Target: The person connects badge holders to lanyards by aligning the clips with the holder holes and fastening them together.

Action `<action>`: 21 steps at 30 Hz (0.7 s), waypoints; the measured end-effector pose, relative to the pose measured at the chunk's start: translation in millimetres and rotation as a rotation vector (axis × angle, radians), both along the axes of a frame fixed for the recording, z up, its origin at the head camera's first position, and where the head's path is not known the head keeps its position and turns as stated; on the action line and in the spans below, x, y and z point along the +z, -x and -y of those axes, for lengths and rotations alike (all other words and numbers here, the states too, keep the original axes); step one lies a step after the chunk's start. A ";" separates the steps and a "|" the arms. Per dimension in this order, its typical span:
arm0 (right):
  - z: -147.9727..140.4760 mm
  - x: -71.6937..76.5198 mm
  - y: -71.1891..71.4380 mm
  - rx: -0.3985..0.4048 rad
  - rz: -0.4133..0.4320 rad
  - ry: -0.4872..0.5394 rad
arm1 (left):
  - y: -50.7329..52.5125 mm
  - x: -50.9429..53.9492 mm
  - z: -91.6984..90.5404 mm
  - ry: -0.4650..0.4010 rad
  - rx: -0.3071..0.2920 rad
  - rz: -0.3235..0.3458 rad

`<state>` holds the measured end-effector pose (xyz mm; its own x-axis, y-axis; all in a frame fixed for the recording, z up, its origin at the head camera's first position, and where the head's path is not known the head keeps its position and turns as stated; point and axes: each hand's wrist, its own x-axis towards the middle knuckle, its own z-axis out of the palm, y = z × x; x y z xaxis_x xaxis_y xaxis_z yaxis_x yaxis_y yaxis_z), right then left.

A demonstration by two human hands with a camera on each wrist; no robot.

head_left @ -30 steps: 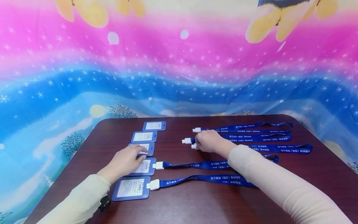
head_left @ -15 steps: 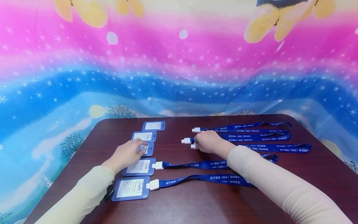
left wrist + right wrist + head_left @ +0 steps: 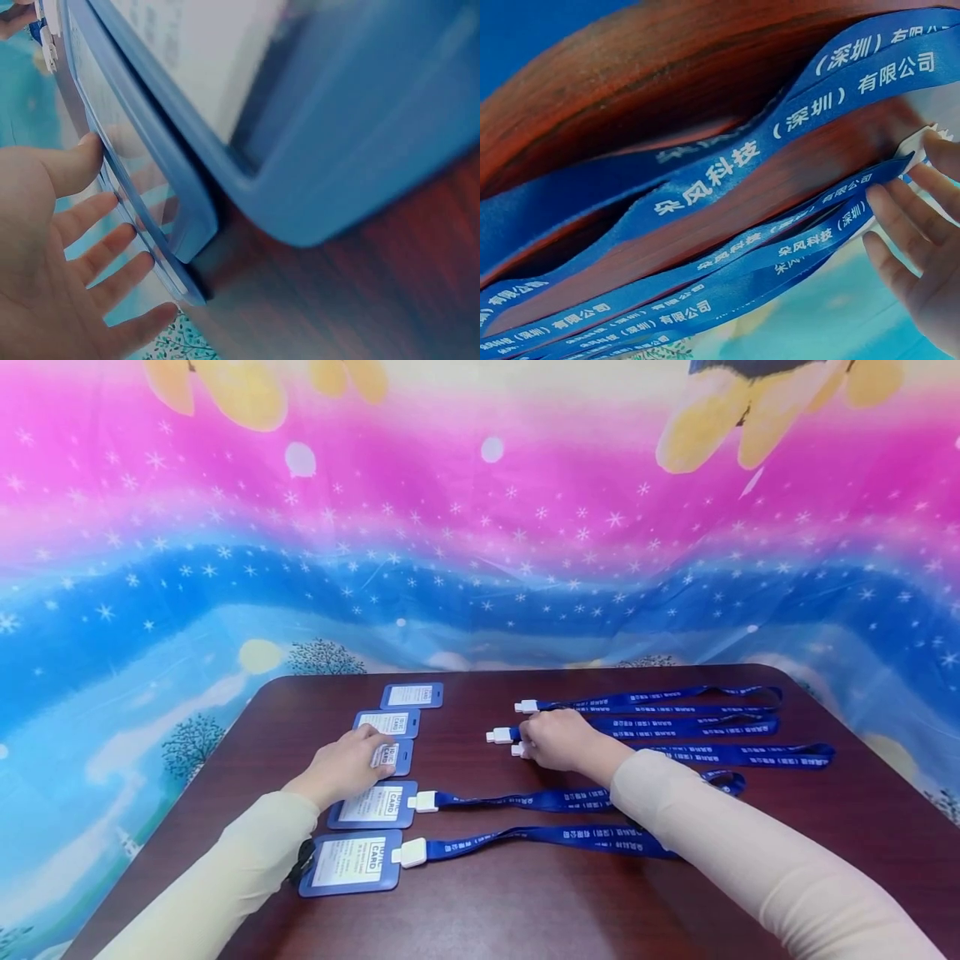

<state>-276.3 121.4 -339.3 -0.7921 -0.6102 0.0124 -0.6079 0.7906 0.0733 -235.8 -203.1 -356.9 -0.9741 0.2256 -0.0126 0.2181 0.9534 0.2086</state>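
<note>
In the head view my left hand (image 3: 347, 766) lies over the middle blue badge holder (image 3: 394, 758), its thumb on the near side. The left wrist view shows this hand (image 3: 64, 240) with fingers spread, their tips by the holders' edges. My right hand (image 3: 564, 739) pinches the white clip (image 3: 517, 749) of the middle blue lanyard (image 3: 750, 757). Thumb and finger meet at that clip (image 3: 915, 144) in the right wrist view, where the other fingers of the hand (image 3: 922, 247) are loosely bent. A gap of tabletop separates this clip from the middle holder.
Two holders (image 3: 386, 723) (image 3: 412, 695) lie beyond the left hand. Two nearer holders (image 3: 375, 804) (image 3: 352, 861) are joined by clips to lanyards (image 3: 525, 801) (image 3: 547, 838) running under the right arm. Two more lanyards (image 3: 675, 727) (image 3: 660, 700) lie at the back right. A patterned cloth (image 3: 480, 560) hangs behind the table (image 3: 480, 910).
My left hand has shifted slightly away from the body and its fingers now lie nearer the far edge of the middle holder, uncovering the holder below. The right hand stays in place.
</note>
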 end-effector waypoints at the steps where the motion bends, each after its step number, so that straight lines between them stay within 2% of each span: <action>1: 1.1 0.9 -0.5 -0.003 0.008 -0.008 | -0.3 -0.2 -0.1 -0.008 0.005 0.006; 9: 15.1 2.8 -2.5 0.011 0.018 -0.064 | -2.8 -2.6 -3.8 -0.056 0.026 0.025; 21: 50.0 5.3 -4.7 0.042 -0.004 -0.080 | -3.0 2.6 -9.2 -0.079 0.013 0.039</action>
<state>-271.6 71.4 -334.0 -0.7656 -0.6424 -0.0350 -0.6403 0.7556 0.1380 -232.8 -193.9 -354.3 -0.9761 0.2146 -0.0333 0.1960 0.9364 0.2910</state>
